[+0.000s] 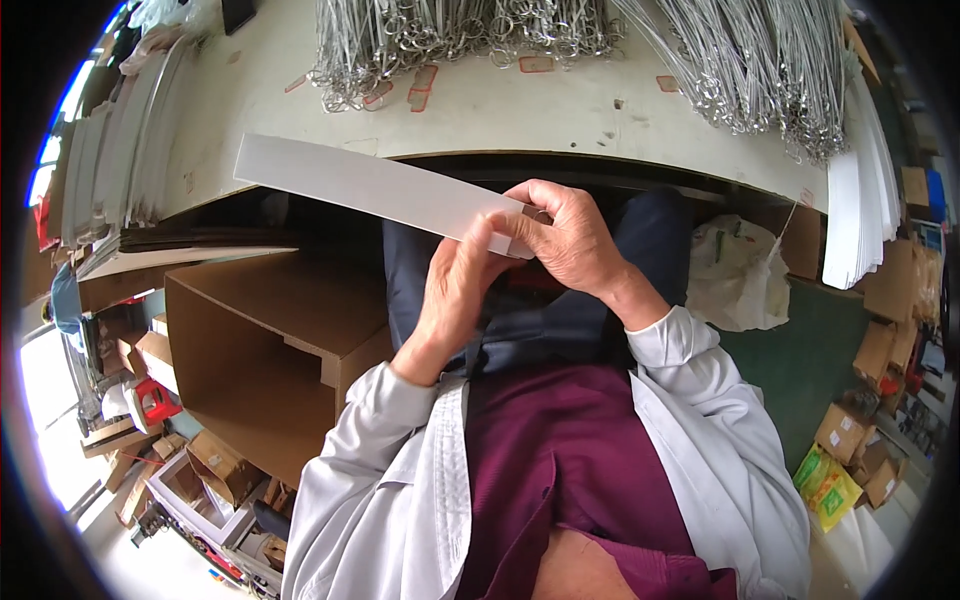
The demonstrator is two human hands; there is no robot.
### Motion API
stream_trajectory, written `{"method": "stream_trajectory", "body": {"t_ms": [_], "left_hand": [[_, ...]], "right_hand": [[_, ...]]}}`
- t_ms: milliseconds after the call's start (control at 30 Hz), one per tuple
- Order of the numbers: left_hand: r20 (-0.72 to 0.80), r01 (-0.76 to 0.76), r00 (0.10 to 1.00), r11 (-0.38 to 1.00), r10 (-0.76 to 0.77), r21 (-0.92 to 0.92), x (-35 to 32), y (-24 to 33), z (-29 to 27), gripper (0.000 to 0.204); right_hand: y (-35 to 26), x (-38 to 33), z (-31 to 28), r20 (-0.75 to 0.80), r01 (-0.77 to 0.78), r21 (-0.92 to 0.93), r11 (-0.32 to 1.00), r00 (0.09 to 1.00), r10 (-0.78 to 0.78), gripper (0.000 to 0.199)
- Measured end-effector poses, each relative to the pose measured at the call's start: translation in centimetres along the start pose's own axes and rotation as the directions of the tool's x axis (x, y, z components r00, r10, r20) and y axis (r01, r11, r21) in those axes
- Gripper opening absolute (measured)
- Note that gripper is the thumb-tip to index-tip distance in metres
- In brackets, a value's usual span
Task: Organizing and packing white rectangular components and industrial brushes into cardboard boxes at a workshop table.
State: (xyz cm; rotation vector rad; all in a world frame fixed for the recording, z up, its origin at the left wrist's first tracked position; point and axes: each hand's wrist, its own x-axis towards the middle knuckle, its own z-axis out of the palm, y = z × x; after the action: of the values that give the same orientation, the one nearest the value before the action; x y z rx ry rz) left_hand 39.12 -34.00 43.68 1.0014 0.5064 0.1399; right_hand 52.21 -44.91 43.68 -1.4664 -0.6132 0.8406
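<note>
A long, flat white carton (360, 185) slants across my lap, its far end up to the left over the table edge. At its near right end, my left hand (458, 290) grips it from below with the thumb on top. My right hand (575, 240) pinches the same end, where the end flap seems to be. The fingers partly cover that end, so I cannot tell whether the flap is folded in.
Bundles of grey wire cables (400, 40) with ringed ends lie on the pale table (560, 110). White flat cartons (862, 205) are stacked at the right, more (125, 140) at the left. An open cardboard box (270, 330) stands left of my legs, a white plastic bag (735, 275) to the right.
</note>
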Motion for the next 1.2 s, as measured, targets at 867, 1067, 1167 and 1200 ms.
{"method": "stream_trajectory", "body": {"t_ms": [867, 1067, 1167, 1200], "left_hand": [[0.233, -0.211, 0.961, -0.148, 0.148, 0.966, -1.0, 3.0, -1.3, 0.063], [0.139, -0.127, 0.979, -0.087, 0.152, 0.988, -1.3, 2.2, -0.8, 0.063], [0.091, -0.077, 0.986, -0.105, 0.140, 0.991, -1.5, 1.8, -0.8, 0.062], [0.055, -0.041, 0.991, -0.118, 0.122, 0.992, -1.5, 1.6, -0.8, 0.061]], "right_hand": [[2.2, -3.6, -1.2, -0.275, 0.243, -0.270, 0.932, 0.908, -0.317, 0.025], [2.1, -4.0, -0.5, -0.327, 0.300, -0.365, 0.882, 0.845, -0.423, 0.027], [1.5, -4.3, -0.9, -0.269, 0.195, -0.494, 0.847, 0.892, -0.363, 0.019], [1.7, -4.2, -0.8, -0.270, 0.194, -0.495, 0.847, 0.892, -0.362, 0.019]]}}
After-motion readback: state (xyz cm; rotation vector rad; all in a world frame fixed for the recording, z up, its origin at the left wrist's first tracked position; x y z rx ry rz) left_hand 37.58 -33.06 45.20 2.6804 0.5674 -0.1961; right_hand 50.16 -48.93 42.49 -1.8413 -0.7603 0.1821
